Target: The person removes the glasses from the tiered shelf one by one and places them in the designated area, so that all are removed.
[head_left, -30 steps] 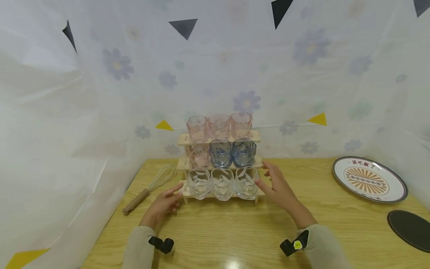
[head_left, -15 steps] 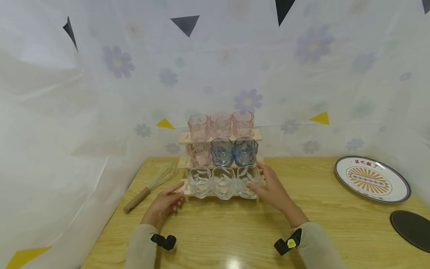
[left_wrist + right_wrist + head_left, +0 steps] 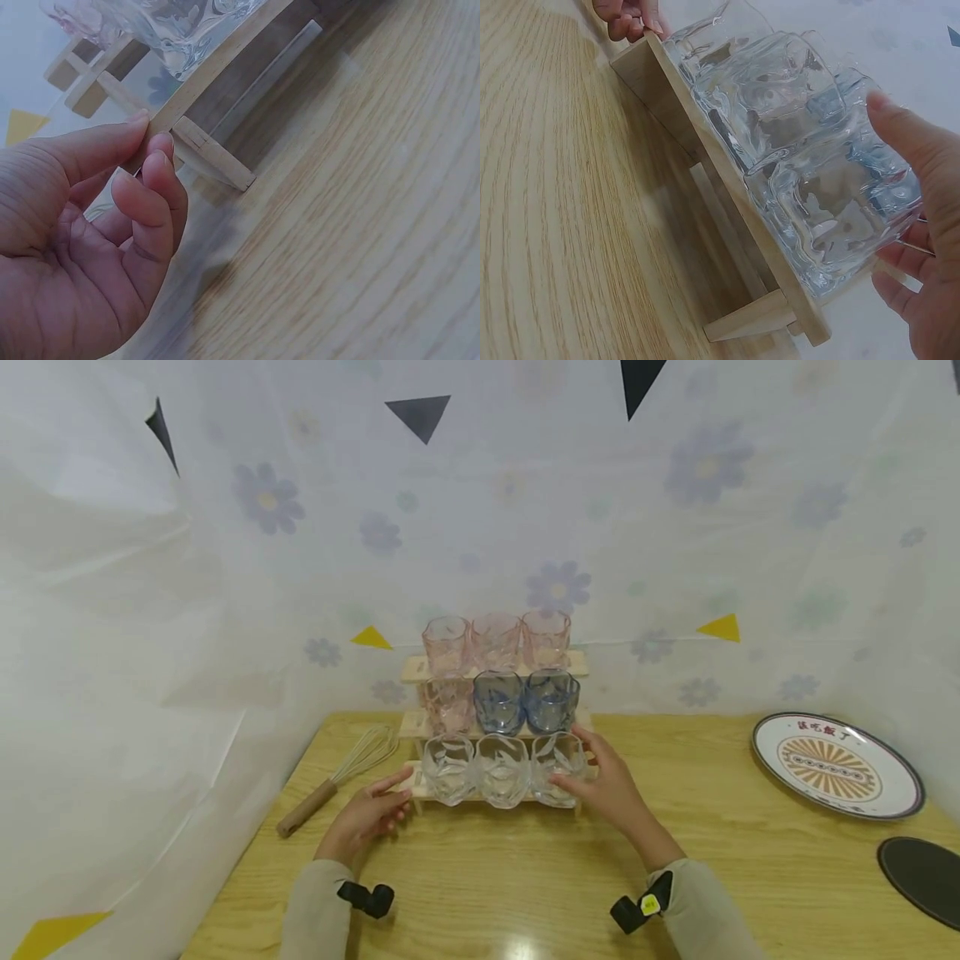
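Observation:
A three-tier wooden rack [image 3: 412,781] stands on the table holding several faceted glasses. Pink glasses [image 3: 447,645] fill the top tier. A pink one and two blue glasses [image 3: 499,702] stand on the middle tier; clear glasses [image 3: 502,770] line the bottom. My left hand [image 3: 90,247] pinches the left end of the bottom shelf [image 3: 214,64] between thumb and fingertips. At the other end, my right hand [image 3: 609,785] is around the right clear glass [image 3: 832,217], thumb before it and fingers at its far side. Its thumb is straight; whether it touches the glass is unclear.
A whisk [image 3: 330,785] with a wooden handle lies left of the rack. On the right are a white patterned plate [image 3: 892,777] and a dark oval mat [image 3: 922,877], cut off by the frame. A flowered sheet [image 3: 480,527] hangs behind the table.
My right hand has moved left and inward from beside the rack to around the right clear glass. My left hand stays at the shelf end. The view has shifted slightly.

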